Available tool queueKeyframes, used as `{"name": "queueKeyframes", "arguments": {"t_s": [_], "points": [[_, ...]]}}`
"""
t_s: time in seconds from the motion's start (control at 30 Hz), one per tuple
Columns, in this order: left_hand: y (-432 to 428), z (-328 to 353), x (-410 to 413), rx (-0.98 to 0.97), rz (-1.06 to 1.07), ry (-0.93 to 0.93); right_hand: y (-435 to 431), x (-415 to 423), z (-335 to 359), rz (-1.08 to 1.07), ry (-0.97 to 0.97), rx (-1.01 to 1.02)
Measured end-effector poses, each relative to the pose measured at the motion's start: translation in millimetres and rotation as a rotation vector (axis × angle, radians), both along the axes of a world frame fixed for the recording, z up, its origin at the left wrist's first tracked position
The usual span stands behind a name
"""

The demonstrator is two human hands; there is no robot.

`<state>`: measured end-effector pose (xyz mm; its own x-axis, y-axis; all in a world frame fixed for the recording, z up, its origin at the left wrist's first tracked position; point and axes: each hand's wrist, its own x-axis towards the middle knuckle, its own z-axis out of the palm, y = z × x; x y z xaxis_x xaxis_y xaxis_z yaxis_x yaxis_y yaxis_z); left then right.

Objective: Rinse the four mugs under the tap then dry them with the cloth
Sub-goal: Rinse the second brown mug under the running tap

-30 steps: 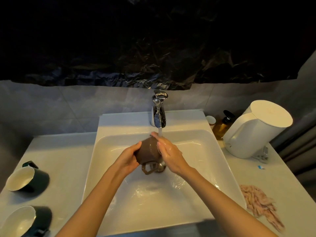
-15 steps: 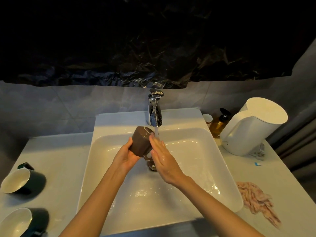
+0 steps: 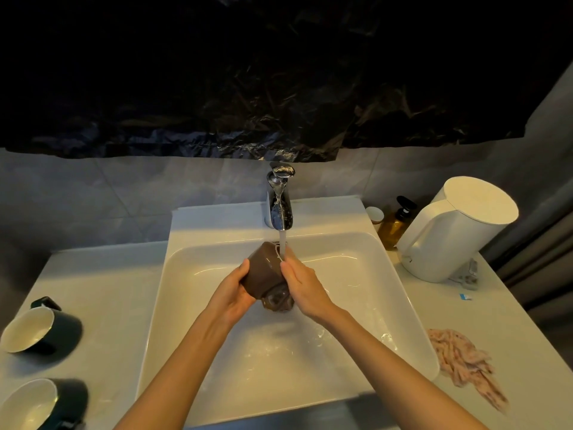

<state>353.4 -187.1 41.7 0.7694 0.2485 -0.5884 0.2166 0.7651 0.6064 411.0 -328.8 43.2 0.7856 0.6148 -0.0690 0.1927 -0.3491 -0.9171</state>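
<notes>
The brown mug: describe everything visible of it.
The brown mug looks like glossy, wet ceramic, plain dark brown. It is held tilted over the sink, handle turned downward, just under the running tap, whose stream strikes its upper end. The left hand grips its left side; the right hand lies with straight fingers against its right side. Its opening cannot be seen.

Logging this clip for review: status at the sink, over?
Left hand grips brown mug, tilted under running tap. Right hand flat against its side. Pink cloth lies apart, to the right. Nothing in the way.
</notes>
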Motion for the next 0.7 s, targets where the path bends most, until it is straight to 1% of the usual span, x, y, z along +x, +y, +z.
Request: {"name": "queueKeyframes", "arguments": {"t_s": [0.03, 0.1, 0.17, 0.2, 0.23, 0.3, 0.37, 0.43, 0.5, 0.57, 0.63, 0.7], "points": [[-1, 1, 0, 0.014, -0.007, -0.009, 1, 1, 1, -0.007, 0.004, -0.027], [-1, 2, 0, 0.053, -0.012, -0.029, -3, 0, 2, -0.023, -0.055, -0.092], [0, 2, 0, 0.145, -0.008, -0.060, -10, -3, 5, -0.031, -0.111, -0.063], [2, 2, -1, 0.214, -0.012, -0.067, -14, -4, 7, -0.059, -0.088, -0.031], [3, 3, -2, 0.293, -0.026, -0.073, -16, -2, 9, -0.108, -0.032, -0.001], [3, 4, -4, 0.490, -0.103, -0.094, -19, 5, 15, -0.206, 0.161, 0.069], [-3, 7, -7, 0.720, -0.177, -0.100, -15, 11, 24, -0.227, 0.417, 0.113], [-9, 9, -8, 0.913, -0.219, -0.115, -10, 14, 32, -0.205, 0.568, 0.100], [-13, 7, -9, 1.131, -0.313, -0.153, -3, 16, 35, -0.174, 0.630, 0.045], [-16, 3, -10, 1.397, -0.414, -0.149, 2, 16, 36, -0.157, 0.683, -0.026], [-23, 6, -12, 1.546, -0.450, -0.112, 5, 15, 35, -0.172, 0.688, -0.062], [-30, 13, -13, 1.665, -0.417, -0.106, 7, 14, 31, -0.227, 0.649, -0.047]]}}
